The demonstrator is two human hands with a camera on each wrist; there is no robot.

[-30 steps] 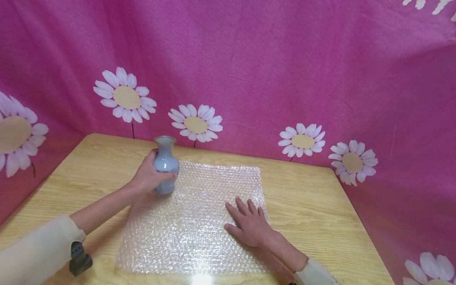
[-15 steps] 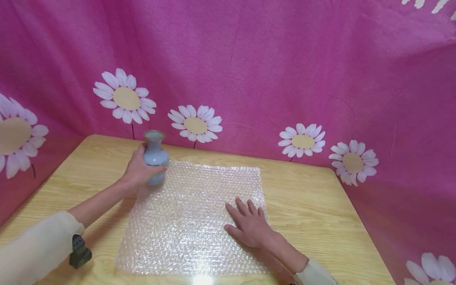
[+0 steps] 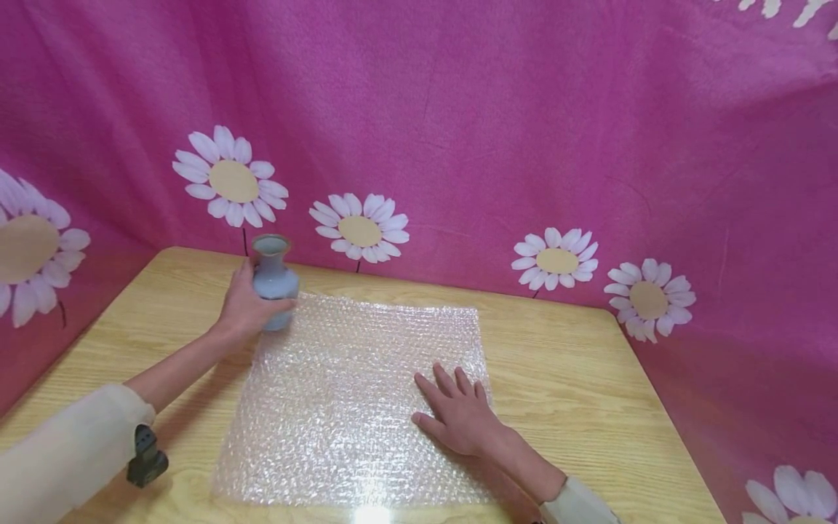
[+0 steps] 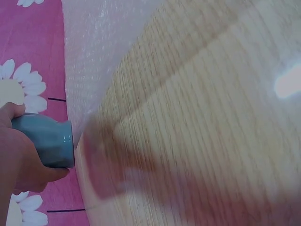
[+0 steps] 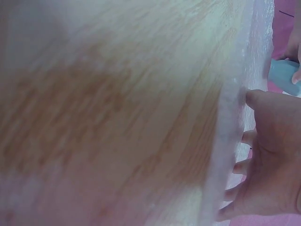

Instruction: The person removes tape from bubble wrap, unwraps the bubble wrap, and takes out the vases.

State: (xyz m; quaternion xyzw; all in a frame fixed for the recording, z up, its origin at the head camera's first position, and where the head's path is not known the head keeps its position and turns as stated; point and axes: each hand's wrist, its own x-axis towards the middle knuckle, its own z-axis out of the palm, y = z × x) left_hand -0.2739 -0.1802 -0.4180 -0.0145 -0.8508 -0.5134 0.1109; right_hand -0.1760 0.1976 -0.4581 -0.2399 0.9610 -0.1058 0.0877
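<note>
From the head view, a wooden worktop [image 3: 576, 378] stands before a pink cloth backdrop [image 3: 497, 116] printed with white daisies. A clear sheet of bubble wrap [image 3: 353, 407] lies flat on the worktop. The left hand [image 3: 245, 309] curls its fingers around a small blue-grey vase [image 3: 271, 280], which stands upright at the sheet's far left corner; whether its base touches the sheet or hangs just above cannot be told. The vase's open mouth faces up, and its inside is not visible. The right hand [image 3: 458, 415] lies flat, fingers spread, pressing the sheet near its right edge. Both arms wear cream sleeves.

In the left wrist view, the left hand [image 4: 21, 162] grips the vase [image 4: 47, 141] about its body, with the bubble wrap [image 4: 99, 52] and the worktop [image 4: 207, 132] beside it, blurred.

In the right wrist view, the right hand [image 5: 273, 160] rests open on the edge of the bubble wrap [image 5: 235, 122]. The vase [image 5: 282, 75] shows small at the far edge; the worktop [image 5: 108, 108] is blurred.
</note>
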